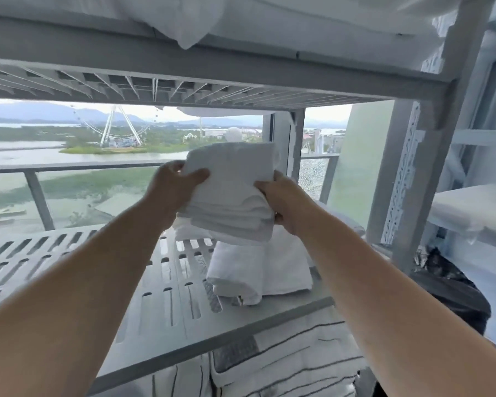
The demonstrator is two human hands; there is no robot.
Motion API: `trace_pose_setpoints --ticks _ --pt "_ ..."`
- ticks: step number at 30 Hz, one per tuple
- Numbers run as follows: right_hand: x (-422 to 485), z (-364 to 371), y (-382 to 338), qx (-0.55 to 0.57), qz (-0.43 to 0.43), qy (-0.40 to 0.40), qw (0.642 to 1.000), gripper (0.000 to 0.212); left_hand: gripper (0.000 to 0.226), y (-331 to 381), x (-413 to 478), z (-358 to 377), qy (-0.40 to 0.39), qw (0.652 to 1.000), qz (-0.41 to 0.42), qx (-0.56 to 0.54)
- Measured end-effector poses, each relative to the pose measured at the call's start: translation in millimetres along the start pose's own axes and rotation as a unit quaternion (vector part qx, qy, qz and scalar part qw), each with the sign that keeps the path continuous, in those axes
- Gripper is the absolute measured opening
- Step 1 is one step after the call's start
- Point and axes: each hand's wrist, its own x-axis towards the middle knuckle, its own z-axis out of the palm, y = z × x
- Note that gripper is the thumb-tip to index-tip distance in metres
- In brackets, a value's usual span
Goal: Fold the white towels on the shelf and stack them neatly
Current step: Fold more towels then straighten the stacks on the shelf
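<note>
Most fingers of both hands are hidden behind the folded white towel (232, 193) — only the thumbs show on its top face. The left hand (175, 193) and right hand (282, 209) grip its opposite edges, arms stretched forward. They hold it above the shelf (98, 267), over a second white towel (258, 270) lying there, partly covered. Striped towels (292, 365) below are cut off by the frame.

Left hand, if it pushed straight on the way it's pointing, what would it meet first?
The left hand grips the folded towels, so those come first. Behind them, a rounded white bundle seems next, though depth is unclear.
</note>
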Motion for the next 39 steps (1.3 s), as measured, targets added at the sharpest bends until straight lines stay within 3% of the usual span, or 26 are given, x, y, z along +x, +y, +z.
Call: trace_pose_setpoints --ticks 5,16,29,32,34,37,39 --pt "47.8 -58.3 -8.6 0.046 0.034 0.057 0.997 0.029 0.047 3.8 57.8 76.4 -0.003 0.999 0.035 0.030" --pt "179.6 -128.3 5.2 -0.004 0.028 0.108 0.994 0.027 0.048 -10.1 149.7 182.7 -0.053 0.996 0.046 0.062" --pt "325.2 -122.2 20.2 -0.031 -0.079 0.066 0.994 0.039 0.061 -28.6 239.1 228.7 0.078 0.990 0.047 0.103" --pt "350.0 -119.5 27.4 -0.048 -0.093 0.074 0.992 0.023 0.062 -39.1 252.5 238.7 0.107 0.985 0.024 0.131" --pt "368.9 -116.5 48.1 -0.073 -0.081 0.072 0.991 0.020 0.056 -54.5 254.1 243.6 0.100 0.975 0.000 0.200" --pt "384.7 -104.0 101.8 -0.186 0.019 0.002 0.982 0.016 0.038 -87.6 249.3 247.1 0.026 0.951 -0.061 0.301" --pt "389.8 -99.4 129.3 -0.274 0.032 -0.007 0.961 0.032 0.030 -103.9 246.6 248.1 -0.002 0.938 -0.089 0.336"
